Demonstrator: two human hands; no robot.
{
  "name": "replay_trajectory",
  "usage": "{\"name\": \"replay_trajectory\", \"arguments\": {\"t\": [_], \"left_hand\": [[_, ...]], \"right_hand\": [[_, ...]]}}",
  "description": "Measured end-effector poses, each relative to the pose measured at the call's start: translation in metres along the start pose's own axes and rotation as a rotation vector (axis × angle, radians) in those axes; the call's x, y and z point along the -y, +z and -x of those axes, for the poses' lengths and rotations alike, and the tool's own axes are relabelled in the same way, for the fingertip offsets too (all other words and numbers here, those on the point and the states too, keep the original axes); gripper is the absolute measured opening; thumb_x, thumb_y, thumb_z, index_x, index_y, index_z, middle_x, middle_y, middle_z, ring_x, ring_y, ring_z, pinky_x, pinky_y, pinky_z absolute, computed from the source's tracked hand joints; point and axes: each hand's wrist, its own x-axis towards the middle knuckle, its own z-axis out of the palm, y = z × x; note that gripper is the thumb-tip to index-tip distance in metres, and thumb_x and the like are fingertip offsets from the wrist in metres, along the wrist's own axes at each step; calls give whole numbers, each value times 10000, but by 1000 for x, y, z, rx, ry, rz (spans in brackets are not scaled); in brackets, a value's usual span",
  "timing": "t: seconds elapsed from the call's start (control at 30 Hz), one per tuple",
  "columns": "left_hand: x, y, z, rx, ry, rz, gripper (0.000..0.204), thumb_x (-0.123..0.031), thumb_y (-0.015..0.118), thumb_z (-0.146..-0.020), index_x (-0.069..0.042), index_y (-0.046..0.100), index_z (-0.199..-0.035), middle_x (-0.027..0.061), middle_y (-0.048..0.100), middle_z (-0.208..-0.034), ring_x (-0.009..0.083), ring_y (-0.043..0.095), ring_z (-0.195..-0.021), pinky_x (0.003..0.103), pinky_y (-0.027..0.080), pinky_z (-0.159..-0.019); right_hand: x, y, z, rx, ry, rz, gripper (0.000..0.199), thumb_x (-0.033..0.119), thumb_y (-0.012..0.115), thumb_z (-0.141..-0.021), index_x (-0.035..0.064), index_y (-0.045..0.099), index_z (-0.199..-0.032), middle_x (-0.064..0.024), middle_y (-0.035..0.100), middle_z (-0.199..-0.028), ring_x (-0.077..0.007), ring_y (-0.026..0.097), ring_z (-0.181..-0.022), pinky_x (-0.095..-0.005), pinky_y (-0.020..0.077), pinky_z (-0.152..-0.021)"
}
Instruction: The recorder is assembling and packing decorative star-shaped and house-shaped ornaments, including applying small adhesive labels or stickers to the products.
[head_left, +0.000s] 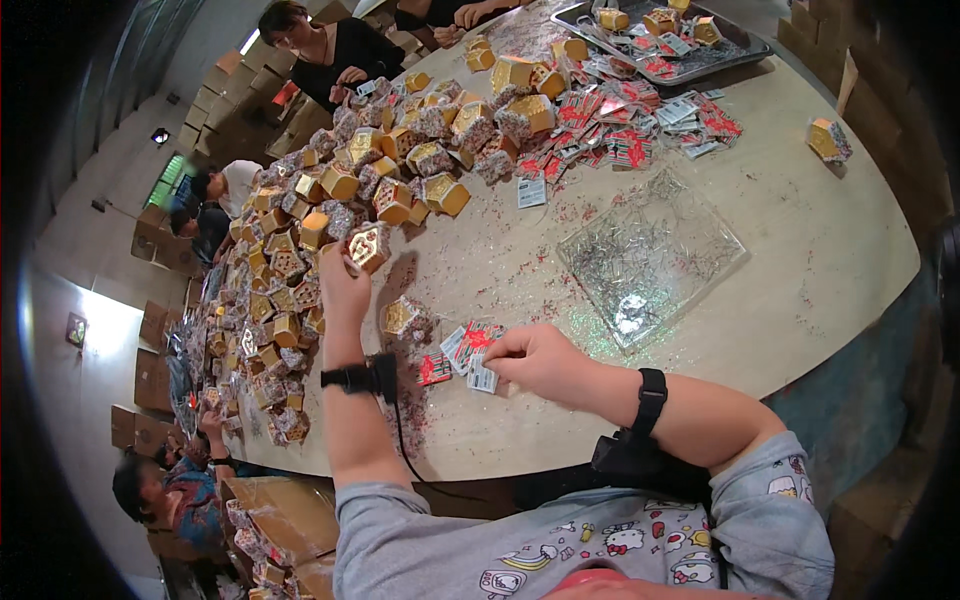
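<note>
My left hand (345,285) is raised over the near edge of a heap, its fingers closed around a gold house-shaped ornament (368,246) with glittery sides. Another such ornament (403,318) lies on the table just below it, to the right. My right hand (548,368) is low over the table, thumb and forefinger pinched at the edge of a small white printed card (481,376). Beside that card are a few red-and-white cards (470,345), one of them (434,369) a little apart to the left.
Many gold ornaments (390,200) are heaped along the left and far side. A clear square tray (652,262) holds thin metal pins. Beyond it lie piled cards (610,130) and a metal tray (690,60). One ornament (828,141) sits far right. Other people work around the table (790,300).
</note>
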Motion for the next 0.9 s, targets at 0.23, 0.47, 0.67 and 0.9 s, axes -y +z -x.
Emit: {"name": "replay_trajectory", "arguments": {"t": [0.23,0.47,0.67,0.9], "left_hand": [[-90,-21,120,118,4,670,493,80,588,-713,-17,481,-1184,88,445,-1150,196,489,-1060,307,431,-883],[-100,-2,165,-67,-37,974,557,123,616,-685,-34,448,-1192,101,405,-1200,196,464,-1088,315,400,-927],[-96,1,166,-50,3,922,524,126,629,-703,-37,441,-1164,110,409,-1201,200,472,-1082,322,401,-930],[-95,6,168,-46,-22,951,513,133,622,-707,-40,450,-1158,116,410,-1201,202,486,-1064,317,416,-916]], "right_hand": [[-6,-4,0,-98,-282,256,131,52,625,-785,-18,661,-889,-92,611,-780,-153,578,-716,-271,457,-646],[3,4,6,-114,-396,341,76,24,611,-755,-3,641,-820,-99,569,-717,-207,544,-661,-309,433,-602],[10,4,6,-187,-422,331,74,32,606,-738,8,642,-798,-113,554,-690,-248,549,-667,-336,437,-607],[7,2,5,-179,-453,452,57,31,593,-727,6,633,-759,-128,527,-665,-278,533,-648,-356,428,-593]]}}
